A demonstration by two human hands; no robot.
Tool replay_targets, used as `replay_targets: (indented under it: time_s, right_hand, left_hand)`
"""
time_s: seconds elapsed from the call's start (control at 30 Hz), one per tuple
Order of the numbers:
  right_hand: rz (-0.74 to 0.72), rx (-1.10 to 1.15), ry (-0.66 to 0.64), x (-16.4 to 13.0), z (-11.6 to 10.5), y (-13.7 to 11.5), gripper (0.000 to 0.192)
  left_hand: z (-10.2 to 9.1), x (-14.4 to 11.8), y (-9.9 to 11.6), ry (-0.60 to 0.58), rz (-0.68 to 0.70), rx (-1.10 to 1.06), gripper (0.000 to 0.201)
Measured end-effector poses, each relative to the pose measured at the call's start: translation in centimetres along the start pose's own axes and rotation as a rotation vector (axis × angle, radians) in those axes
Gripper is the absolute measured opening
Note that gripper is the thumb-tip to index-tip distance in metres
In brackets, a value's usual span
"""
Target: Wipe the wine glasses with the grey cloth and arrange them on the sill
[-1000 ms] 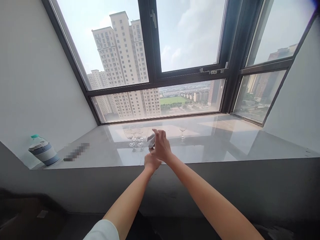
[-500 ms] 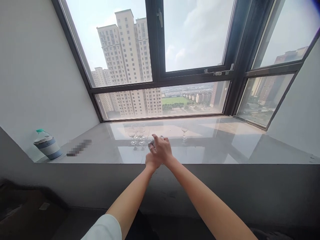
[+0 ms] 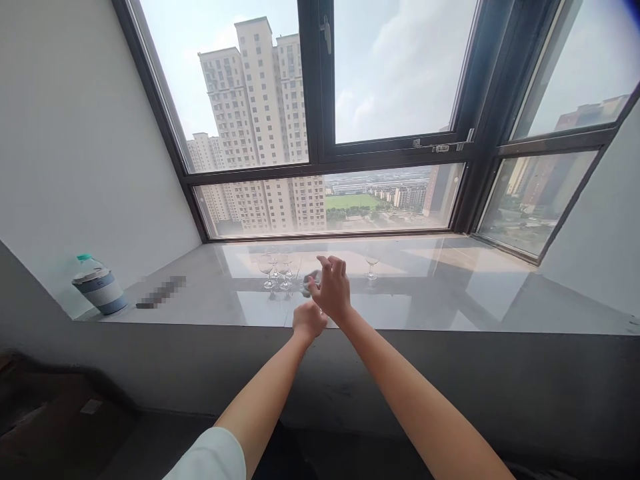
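My left hand is closed in a fist just above the sill's front edge, around what seems to be the stem of a wine glass, mostly hidden. Right above the fist sits a crumpled grey-white cloth, apparently at the glass's bowl. My right hand reaches round the cloth from the right, its thumb against it and the other fingers loosely curled upward. Left of my hands, several clear wine glasses stand upright in a cluster. One more wine glass stands alone farther right.
The glossy pale windowsill runs below a dark-framed window. At its left end, a blue-and-white container with a green-capped bottle leans against the wall. Beside it lies a pixelated dark item.
My right hand has shifted right and slightly up, away from my left fist, and its fingers have lifted. More of the cloth shows. The view has shifted slightly.
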State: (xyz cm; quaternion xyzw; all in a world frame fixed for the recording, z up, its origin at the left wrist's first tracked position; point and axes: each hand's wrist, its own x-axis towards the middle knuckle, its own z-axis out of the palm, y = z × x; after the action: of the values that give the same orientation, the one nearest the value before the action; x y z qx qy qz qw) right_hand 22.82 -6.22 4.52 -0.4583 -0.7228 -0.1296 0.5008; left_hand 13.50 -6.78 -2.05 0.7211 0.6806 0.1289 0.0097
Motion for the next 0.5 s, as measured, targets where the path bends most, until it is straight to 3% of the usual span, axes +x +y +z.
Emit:
replay_targets:
  time_s: [0.27, 0.5]
  right_hand:
    - [-0.065, -0.048, -0.035, 0.19, 0.73, -0.58, 0.033]
    - [-0.019, -0.109, -0.101, -0.51, 0.99, -1.04, 0.036]
  left_hand:
    - [-0.02, -0.09, -0.20, -0.001, 0.039, -0.004, 0.027]
    - [-0.05, 0.18, -0.08, -0.046, 0.027, 0.000, 0.027]
